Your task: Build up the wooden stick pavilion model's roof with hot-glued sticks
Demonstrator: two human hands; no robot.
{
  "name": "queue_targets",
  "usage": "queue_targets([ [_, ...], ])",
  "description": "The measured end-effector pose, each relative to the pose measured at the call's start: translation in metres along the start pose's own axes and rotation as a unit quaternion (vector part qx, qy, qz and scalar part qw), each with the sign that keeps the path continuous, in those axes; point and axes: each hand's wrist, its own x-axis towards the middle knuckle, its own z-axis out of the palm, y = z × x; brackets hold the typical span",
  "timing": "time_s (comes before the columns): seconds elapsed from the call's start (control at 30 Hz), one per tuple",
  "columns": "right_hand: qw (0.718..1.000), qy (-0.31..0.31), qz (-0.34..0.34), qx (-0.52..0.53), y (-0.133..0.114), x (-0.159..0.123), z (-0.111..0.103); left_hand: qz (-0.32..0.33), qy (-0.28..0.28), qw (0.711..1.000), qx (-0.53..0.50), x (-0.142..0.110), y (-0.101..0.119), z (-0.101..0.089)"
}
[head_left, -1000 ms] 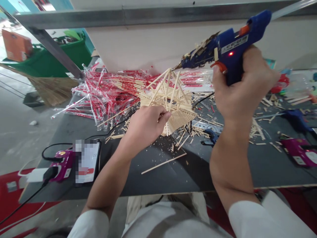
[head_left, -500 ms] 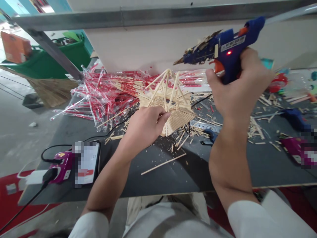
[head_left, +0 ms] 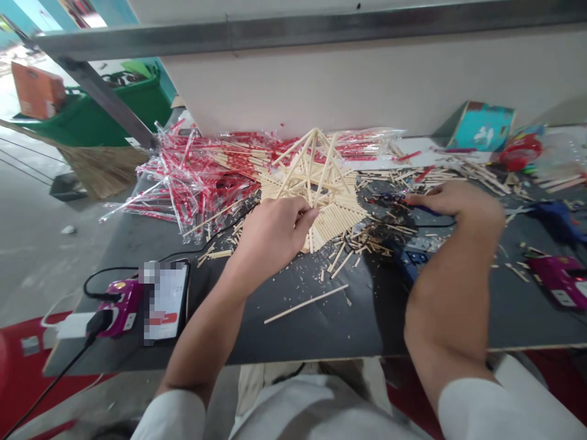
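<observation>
A star-shaped structure of thin wooden sticks point(head_left: 342, 217) stands mid-table, with a pointed frame of sticks rising from it. My left hand point(head_left: 277, 229) is closed at its front left, thumb and fingers pinching a stick that the fingers largely hide. Low over the table to the right, my right hand point(head_left: 458, 201) has its fingers around the blue hot glue gun point(head_left: 428, 209), whose dirty nozzle end points left toward the structure. Most of the gun's handle is hidden by the hand. A loose stick point(head_left: 306, 304) lies in front of the structure.
Red-and-clear plastic wrappers point(head_left: 183, 177) heap at the back left. Stick offcuts point(head_left: 339, 260) litter the table. A phone point(head_left: 167, 305) and purple power strip point(head_left: 120, 308) lie front left; another blue glue gun point(head_left: 557, 220) and purple strip point(head_left: 557, 278) lie right. A metal bar point(head_left: 293, 33) crosses behind.
My right hand has come down from the upper right with the glue gun, from in front of the wall to near the tabletop. My left hand keeps its pinch at the structure.
</observation>
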Motion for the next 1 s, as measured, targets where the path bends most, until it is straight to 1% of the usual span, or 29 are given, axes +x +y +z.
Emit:
queue_targets([
  [0.03,1.0,-0.007,0.029,0.01,-0.008,-0.008,-0.006,0.003,0.0,1.0,0.0,0.0,0.0,0.0],
  [0.07,0.998,0.026,0.035,0.047,-0.021,-0.019,-0.014,0.005,0.001,1.0,0.002,0.0,0.0,0.0],
  [0.1,0.988,0.086,-0.009,0.126,-0.037,-0.033,-0.023,0.006,0.001,1.0,0.003,0.0,0.0,0.0],
  [0.13,0.964,0.139,-0.061,0.22,-0.056,-0.049,-0.031,0.006,0.001,1.0,0.003,0.0,-0.001,0.0],
  [0.17,0.933,0.162,-0.103,0.305,-0.077,-0.066,-0.038,0.007,0.001,1.0,0.003,0.0,-0.001,0.0],
  [0.2,0.912,0.16,-0.143,0.349,-0.097,-0.081,-0.044,0.006,0.002,1.0,0.002,0.001,-0.001,0.0],
  [0.23,0.902,0.14,-0.176,0.368,-0.116,-0.095,-0.046,0.003,0.002,1.0,0.002,0.001,0.0,0.0],
  [0.3,0.894,0.093,-0.236,0.369,-0.146,-0.115,-0.045,-0.001,0.003,1.0,0.0,0.001,0.001,0.0],
  [0.33,0.885,0.089,-0.258,0.377,-0.157,-0.12,-0.042,-0.004,0.004,1.0,-0.001,0.001,0.001,-0.001],
  [0.37,0.875,0.101,-0.275,0.385,-0.166,-0.122,-0.037,-0.006,0.006,1.0,-0.003,0.001,0.002,-0.001],
  [0.43,0.86,0.138,-0.294,0.393,-0.176,-0.121,-0.027,-0.009,0.008,1.0,-0.004,0.001,0.003,-0.001],
  [0.47,0.856,0.156,-0.298,0.392,-0.179,-0.119,-0.023,-0.011,0.009,1.0,-0.003,0.001,0.004,-0.001],
  [0.53,0.854,0.171,-0.303,0.386,-0.183,-0.115,-0.016,-0.015,0.005,1.0,-0.001,0.001,0.004,-0.001],
  [0.63,0.854,0.173,-0.308,0.381,-0.188,-0.113,-0.011,-0.021,0.0,1.0,-0.002,0.001,0.004,-0.001],
  [0.8,0.856,0.193,-0.308,0.368,-0.195,-0.114,-0.009,-0.026,-0.002,1.0,-0.002,0.002,0.005,-0.001],
  [1.0,0.86,0.189,-0.302,0.365,-0.198,-0.112,-0.008,-0.024,-0.003,1.0,-0.002,0.002,0.005,-0.001],
])
